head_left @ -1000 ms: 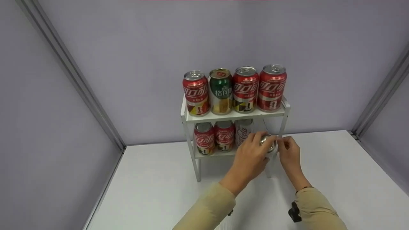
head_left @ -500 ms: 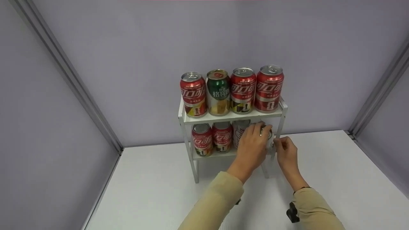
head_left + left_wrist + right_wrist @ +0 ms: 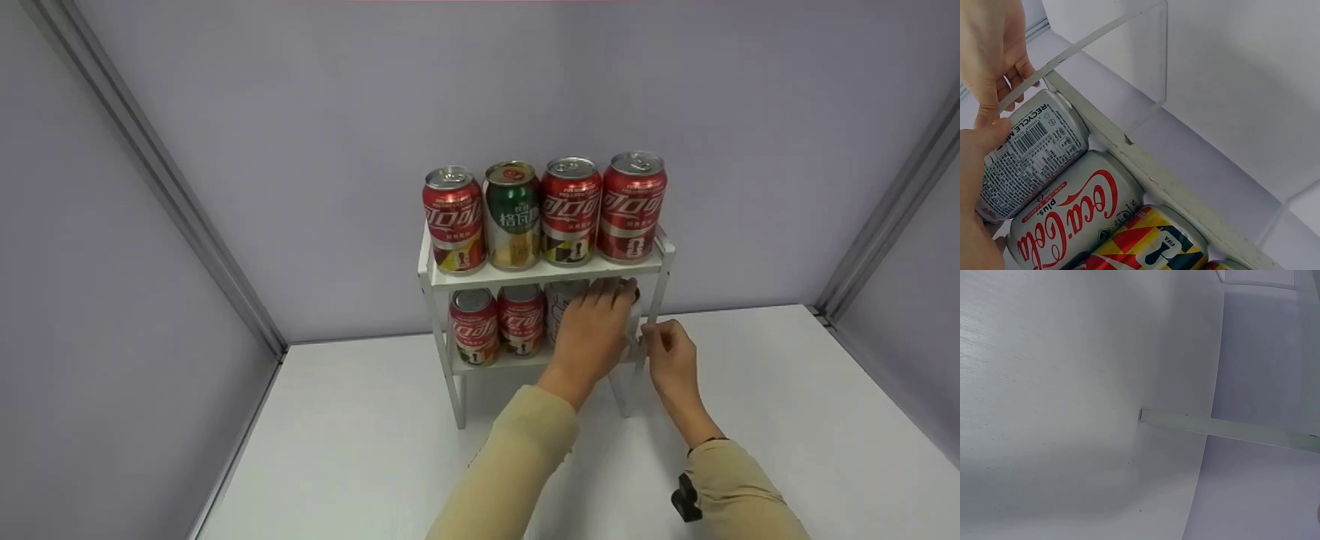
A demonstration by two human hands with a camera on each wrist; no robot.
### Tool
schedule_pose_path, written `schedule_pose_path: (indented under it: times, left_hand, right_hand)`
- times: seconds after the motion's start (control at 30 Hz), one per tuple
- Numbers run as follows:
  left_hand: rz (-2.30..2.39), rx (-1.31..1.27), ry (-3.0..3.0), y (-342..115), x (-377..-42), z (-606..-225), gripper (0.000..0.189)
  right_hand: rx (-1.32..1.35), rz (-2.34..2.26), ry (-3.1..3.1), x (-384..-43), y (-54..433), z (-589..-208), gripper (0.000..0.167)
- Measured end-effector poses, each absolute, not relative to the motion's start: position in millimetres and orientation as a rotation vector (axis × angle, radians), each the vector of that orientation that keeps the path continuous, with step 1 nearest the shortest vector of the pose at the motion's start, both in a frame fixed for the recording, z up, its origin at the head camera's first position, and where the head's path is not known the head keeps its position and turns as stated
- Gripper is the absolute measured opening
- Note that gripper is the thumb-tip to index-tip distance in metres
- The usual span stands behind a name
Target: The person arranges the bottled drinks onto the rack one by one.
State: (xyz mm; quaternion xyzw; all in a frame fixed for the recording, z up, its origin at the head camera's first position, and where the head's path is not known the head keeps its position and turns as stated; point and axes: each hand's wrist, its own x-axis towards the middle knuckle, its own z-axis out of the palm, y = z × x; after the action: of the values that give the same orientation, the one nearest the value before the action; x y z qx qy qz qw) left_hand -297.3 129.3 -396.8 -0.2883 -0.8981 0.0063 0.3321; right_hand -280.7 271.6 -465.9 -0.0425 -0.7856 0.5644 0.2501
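Note:
My left hand [image 3: 592,330] reaches in at the right end of the rack's lower shelf and grips a silver can [image 3: 1033,152]. Its thumb lies along the can's printed side, close to the barcode. The can stands on the shelf beside a silver Coca-Cola Plus can [image 3: 1075,205]. From the head, my left hand hides most of the gripped can. My right hand [image 3: 673,360] pinches the white rack's right front post [image 3: 1067,53], just outside that can. The right wrist view shows the lower part of a rack leg [image 3: 1230,427] but almost nothing of the hand.
On the rack's top shelf [image 3: 480,280] stand a green-and-gold can [image 3: 513,217] and several red cans [image 3: 454,225]. Two more red cans [image 3: 474,330] occupy the lower shelf's left side. The white table [image 3: 352,442] meets grey panels [image 3: 337,150] behind.
My left hand has moved the silver can back and slightly left onto the lower shelf, beside the Coca-Cola Plus can. My right hand stays at the rack's post.

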Motion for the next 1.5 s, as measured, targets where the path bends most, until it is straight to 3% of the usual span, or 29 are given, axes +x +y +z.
schedule_pose_path:
  times: [0.4, 0.6, 0.77, 1.03, 1.5]
  left_hand:
    - [0.101, -0.933, -2.340, 109.0, -303.8, -393.6, 0.060]
    - [0.095, -0.875, -2.319, 112.0, -302.8, -399.0, 0.055]
    - [0.084, -0.782, -2.340, 121.0, -300.1, -403.7, 0.063]
    - [0.114, -0.678, -2.340, 131.5, -296.1, -403.0, 0.057]
    - [0.300, -0.934, -2.279, 98.8, -309.7, -399.1, 0.048]
  right_hand:
    - [-0.105, 1.570, -2.125, -274.0, 265.5, -455.7, 0.016]
    - [-0.092, 1.580, -2.126, -259.9, 257.0, -441.7, 0.015]
    - [-0.113, 1.575, -2.129, -270.9, 265.6, -460.8, 0.017]
    - [-0.105, 1.525, -2.132, -282.3, 270.9, -469.4, 0.022]
    - [-0.108, 1.521, -2.136, -281.6, 270.4, -469.1, 0.023]
